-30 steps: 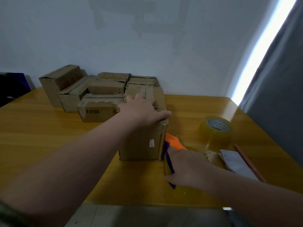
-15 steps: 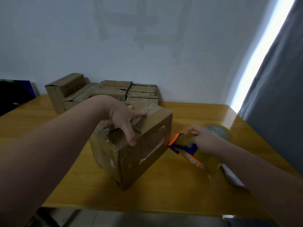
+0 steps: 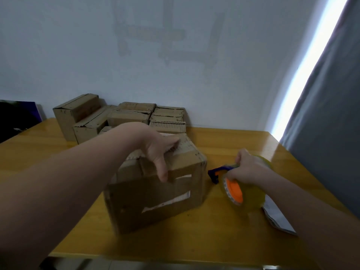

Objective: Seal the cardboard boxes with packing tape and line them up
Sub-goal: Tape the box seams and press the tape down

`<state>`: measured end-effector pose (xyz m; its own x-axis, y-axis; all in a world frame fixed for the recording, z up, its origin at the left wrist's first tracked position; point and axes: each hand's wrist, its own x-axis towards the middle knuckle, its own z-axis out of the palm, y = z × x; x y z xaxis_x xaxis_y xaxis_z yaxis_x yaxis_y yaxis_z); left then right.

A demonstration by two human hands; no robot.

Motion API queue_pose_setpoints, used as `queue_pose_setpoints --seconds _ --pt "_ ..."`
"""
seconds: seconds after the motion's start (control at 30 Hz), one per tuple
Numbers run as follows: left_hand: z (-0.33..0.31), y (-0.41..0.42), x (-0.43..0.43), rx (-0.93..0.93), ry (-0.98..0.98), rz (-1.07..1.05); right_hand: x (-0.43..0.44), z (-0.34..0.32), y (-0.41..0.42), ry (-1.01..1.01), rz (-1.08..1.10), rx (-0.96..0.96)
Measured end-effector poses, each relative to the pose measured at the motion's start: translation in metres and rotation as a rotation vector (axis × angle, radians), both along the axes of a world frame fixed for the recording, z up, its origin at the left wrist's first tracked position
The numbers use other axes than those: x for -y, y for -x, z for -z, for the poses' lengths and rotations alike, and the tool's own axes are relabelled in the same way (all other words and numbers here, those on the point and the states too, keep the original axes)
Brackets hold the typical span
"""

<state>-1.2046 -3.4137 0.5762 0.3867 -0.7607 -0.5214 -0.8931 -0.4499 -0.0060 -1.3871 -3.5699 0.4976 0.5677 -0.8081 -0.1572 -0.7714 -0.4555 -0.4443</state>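
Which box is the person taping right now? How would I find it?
Find the yellow wooden table. A pile of boxes sits by the wall; nearer stands one lone box. Only this one has the left hand on top and the tape dispenser beside it.

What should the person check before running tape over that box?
1. Left hand steadies the box: ok, it grips the top edge.
2. Right hand holds the tape dispenser: ok.
3. Top flaps flat and closed: cannot tell, the hand covers them.
4. Free tape end ready at the blade: cannot tell.
5. Room on the table around the box: ok.
6. Other boxes out of the way: ok, stacked by the wall.
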Motion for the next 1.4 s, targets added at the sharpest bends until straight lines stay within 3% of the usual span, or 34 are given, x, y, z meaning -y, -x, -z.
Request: queue_pose_setpoints --seconds 0.17,0.37,0.67,0.87,0.97,1.03,1.2,1.4 --pt "-0.007 0.023 0.003 0.092 -0.146 0.248 0.002 0.001 -0.001 -0.028 0.071 0.069" --pt "-0.002 0.048 0.017 0.19 -0.176 0.463 0.007 -0.017 0.003 0.065 0.109 0.102" --pt "0.022 0.051 0.013 0.343 0.302 0.786 0.003 -0.033 0.013 0.035 0.181 0.484" --pt "0.039 0.035 0.01 0.422 0.542 0.625 0.003 -0.027 0.027 0.088 0.299 0.61" --pt "0.039 0.033 0.012 0.17 0.519 0.411 0.002 -0.027 0.027 0.104 0.31 0.658" --pt "0.036 0.038 0.012 0.01 0.461 0.383 0.001 -0.029 0.026 0.124 0.317 0.685" --pt "0.043 0.041 0.017 -0.01 0.54 0.347 0.0 -0.038 0.029 0.151 0.266 0.814" --pt "0.042 0.016 0.018 -0.05 0.576 0.241 0.003 -0.059 0.036 -0.003 0.153 0.926"
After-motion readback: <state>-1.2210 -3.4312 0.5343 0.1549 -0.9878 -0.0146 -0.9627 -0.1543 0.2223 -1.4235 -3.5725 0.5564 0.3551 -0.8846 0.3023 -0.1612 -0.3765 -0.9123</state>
